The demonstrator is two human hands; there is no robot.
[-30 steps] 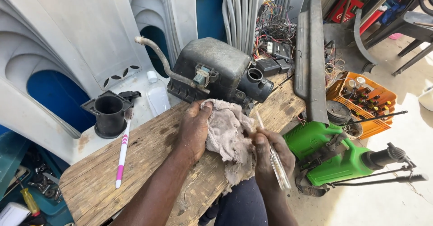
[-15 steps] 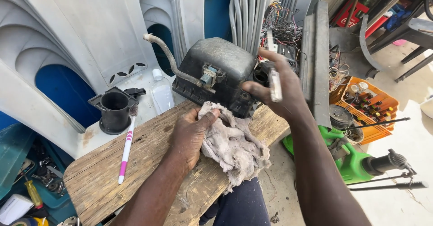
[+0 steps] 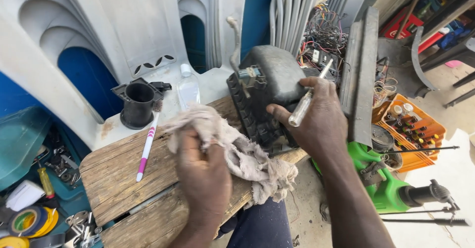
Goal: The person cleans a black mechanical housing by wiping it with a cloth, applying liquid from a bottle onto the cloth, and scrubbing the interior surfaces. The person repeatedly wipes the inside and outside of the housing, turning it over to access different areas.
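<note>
My left hand (image 3: pixel 203 171) grips a dirty beige rag (image 3: pixel 247 156) that lies bunched on the wooden board (image 3: pixel 118 173). My right hand (image 3: pixel 316 117) holds a clear-handled screwdriver (image 3: pixel 307 102) and presses against a black plastic housing (image 3: pixel 269 89), which is tipped up on its side at the board's far edge. A small connector and a pale hose stick out of the housing's top.
A black cup-shaped plastic part (image 3: pixel 137 104) and a pink-and-white pen (image 3: pixel 147 149) lie left of the rag. A clear bottle (image 3: pixel 188 87) stands behind. A green machine (image 3: pixel 381 183) and an orange crate of bottles (image 3: pixel 410 129) sit right. Tape rolls (image 3: pixel 29 223) and tools lie lower left.
My right hand, with the screwdriver, came up from my lap to the housing and tipped it onto its side. My left hand has dragged the rag back toward me.
</note>
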